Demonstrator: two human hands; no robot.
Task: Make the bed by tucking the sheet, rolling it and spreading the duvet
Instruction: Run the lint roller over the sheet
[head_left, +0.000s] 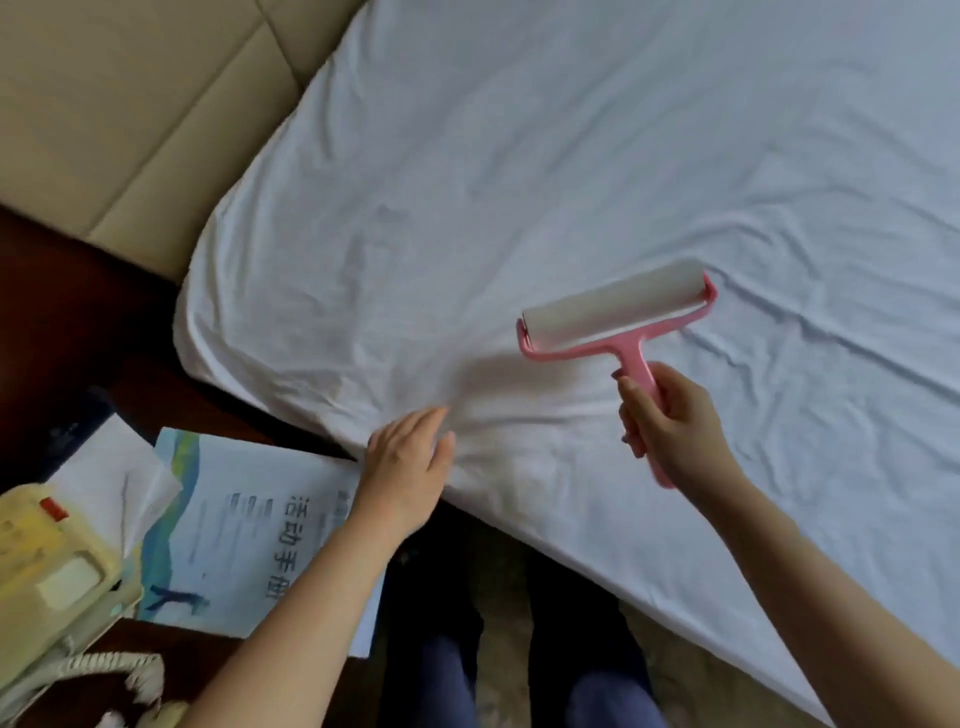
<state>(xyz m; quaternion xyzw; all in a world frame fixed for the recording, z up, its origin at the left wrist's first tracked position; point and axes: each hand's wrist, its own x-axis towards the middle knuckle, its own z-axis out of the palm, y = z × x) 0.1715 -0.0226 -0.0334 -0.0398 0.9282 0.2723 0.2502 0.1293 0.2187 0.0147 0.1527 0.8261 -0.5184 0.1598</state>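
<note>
Sheet (519, 156) is spread over the bed (649, 587), pretty wrinkly, and the corner by the headboard (130, 104) looks tucked. Right hand (670, 426) is wrapped round the pink handle of the roller (613, 306), which sits out over the sheet near the edge. It might be lifted a bit, hard to say with the blur. Left hand (410, 462) lies flat at the sheet's edge, fingers straight, holding nothing. Thin soft cloth like that will probably bunch under a sticky roller, so I'd pin it with the palm and roll away. Roller looks light and stiff, so the handle grip seems fine.
</note>
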